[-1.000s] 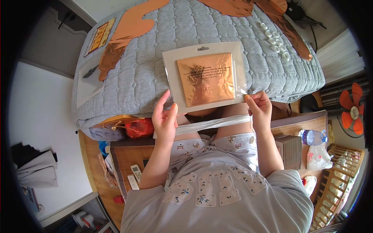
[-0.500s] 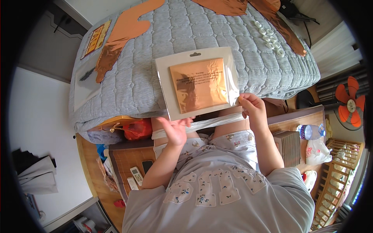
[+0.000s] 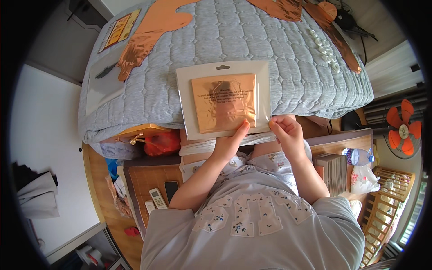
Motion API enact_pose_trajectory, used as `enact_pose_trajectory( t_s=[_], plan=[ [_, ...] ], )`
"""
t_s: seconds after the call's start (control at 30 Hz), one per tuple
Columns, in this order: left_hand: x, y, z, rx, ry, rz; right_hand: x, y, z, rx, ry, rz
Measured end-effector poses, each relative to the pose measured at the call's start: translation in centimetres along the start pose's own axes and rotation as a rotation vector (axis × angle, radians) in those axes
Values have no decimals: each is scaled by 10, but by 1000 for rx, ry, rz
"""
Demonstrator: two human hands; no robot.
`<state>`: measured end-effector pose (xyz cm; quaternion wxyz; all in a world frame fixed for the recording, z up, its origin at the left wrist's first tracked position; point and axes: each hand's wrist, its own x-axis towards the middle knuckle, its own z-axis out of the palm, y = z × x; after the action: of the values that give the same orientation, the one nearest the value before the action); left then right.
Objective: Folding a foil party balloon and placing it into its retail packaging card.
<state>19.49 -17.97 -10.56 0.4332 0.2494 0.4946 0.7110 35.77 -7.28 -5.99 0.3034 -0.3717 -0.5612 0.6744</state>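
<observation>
A flat, clear-fronted package with a white backing and a hang hole at its top is held upright over my lap, near the bed edge. Inside it lies a folded square of shiny copper-coloured foil, with small dark print over it. My left hand grips the bottom edge, thumb on the front and fingers hidden behind. At the lower right corner, my right hand pinches the package between thumb and curled fingers.
Flat copper foil balloons and small white rolls lie on the grey quilted bed. A clear sleeve is at its left. A remote and phone sit left of me; stacked brown cards, a bottle and a fan stand right.
My left hand, spread below the package before, has moved up and right and now grips its bottom edge. The package has shifted slightly left and sits straighter; my right hand keeps its corner.
</observation>
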Motion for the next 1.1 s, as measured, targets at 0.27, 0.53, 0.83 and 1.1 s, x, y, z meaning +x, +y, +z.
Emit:
enact_pose_trajectory(
  t_s=[0.27,0.53,0.83,1.1],
  plan=[
    [-10,15,-22,-143,142,-14,2,1,22,-12,16,-21],
    [-19,17,-35,-215,189,58,1,-3,25,-36,-20,-68],
    [-22,25,-55,-306,169,46,5,-10,26,-132,60,-118],
    [-24,39,-49,-147,255,-36,4,-10,23,-115,71,-106]
  ],
)
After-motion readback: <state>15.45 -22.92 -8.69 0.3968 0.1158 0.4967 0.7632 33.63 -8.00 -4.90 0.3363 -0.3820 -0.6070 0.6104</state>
